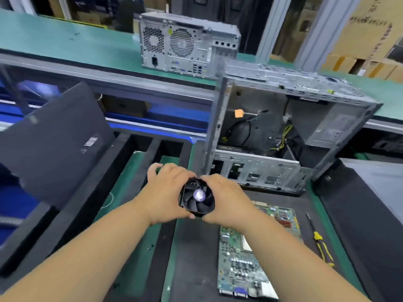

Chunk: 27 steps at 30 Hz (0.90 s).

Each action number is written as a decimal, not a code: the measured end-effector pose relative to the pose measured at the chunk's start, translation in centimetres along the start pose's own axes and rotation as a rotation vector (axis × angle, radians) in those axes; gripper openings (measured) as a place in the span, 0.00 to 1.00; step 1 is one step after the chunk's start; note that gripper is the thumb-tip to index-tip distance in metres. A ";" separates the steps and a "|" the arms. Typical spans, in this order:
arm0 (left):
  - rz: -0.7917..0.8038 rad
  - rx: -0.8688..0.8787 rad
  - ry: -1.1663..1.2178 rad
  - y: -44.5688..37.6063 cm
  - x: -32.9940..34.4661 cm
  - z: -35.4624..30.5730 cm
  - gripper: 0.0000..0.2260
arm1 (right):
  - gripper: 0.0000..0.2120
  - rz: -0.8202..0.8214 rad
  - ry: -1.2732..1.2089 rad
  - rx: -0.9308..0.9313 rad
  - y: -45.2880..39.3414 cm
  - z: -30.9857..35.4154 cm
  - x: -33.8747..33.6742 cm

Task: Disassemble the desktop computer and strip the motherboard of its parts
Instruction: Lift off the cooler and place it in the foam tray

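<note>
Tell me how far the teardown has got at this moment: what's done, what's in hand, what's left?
Done: the open case has its side off and the motherboard lies out on the black mat. In hand: the left hand and right hand both grip a black fan above the mat. Left: the board still carries components, cables remain inside the case, and a second closed tower waits behind.

green bench mat (54,40) | cardboard boxes (366,29) behind | grey posts (271,25)
</note>
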<state>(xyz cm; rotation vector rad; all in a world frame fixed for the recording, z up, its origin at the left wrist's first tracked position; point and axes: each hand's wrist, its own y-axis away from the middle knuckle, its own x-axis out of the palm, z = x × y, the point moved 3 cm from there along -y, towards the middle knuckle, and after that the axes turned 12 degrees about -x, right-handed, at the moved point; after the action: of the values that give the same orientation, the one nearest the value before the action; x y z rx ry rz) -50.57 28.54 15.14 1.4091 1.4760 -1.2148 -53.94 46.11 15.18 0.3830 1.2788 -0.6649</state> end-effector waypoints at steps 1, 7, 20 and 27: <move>0.002 -0.017 0.024 0.2 -0.5 1.2 0.42 | 0.40 -0.014 -0.024 -0.007 -1.0 0.6 0.1; 0.086 -0.141 0.136 1.1 -2.7 8.9 0.51 | 0.42 -0.045 -0.216 -0.024 -5.8 3.3 2.1; 0.190 -0.240 0.464 1.6 -1.4 15.5 0.39 | 0.47 0.079 -0.592 0.135 -9.9 6.1 6.5; 0.164 -0.139 -0.052 -0.3 3.6 14.2 0.46 | 0.34 -0.001 -0.650 0.430 -8.4 3.5 6.7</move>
<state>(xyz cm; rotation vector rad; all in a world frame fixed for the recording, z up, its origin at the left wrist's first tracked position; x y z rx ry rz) -52.54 15.92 7.93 1.3656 1.3536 -1.0202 -55.77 36.02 10.52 0.4655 0.5142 -0.9714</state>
